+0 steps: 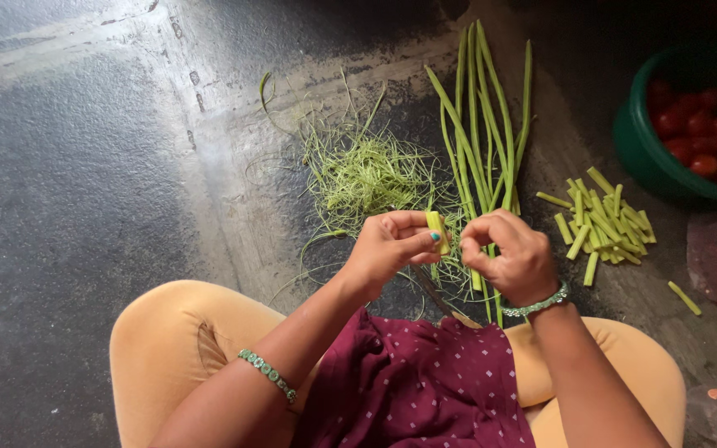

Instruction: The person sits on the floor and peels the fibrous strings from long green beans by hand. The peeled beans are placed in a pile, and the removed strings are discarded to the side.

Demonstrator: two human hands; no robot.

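Showing pale green, a short stem piece [436, 231] is pinched upright in the left hand [392, 247]; a thin stalk [476, 280] is gripped just beside it by the closed right hand [508, 255], above long stems [483, 124].

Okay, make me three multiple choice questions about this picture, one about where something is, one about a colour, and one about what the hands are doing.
1. Where does the pile of cut stem pieces lie?
A. right of the long green stems
B. inside the bowl
C. on the person's lap

2. What colour is the bowl holding the tomatoes?
A. white
B. green
C. yellow

3. What is the left hand doing?
A. resting flat on the floor
B. reaching into the bowl
C. pinching a short stem piece

Answers: A, the pieces sit right of the stems; B, its rim is green; C, the fingers grip the piece, close to the right hand.
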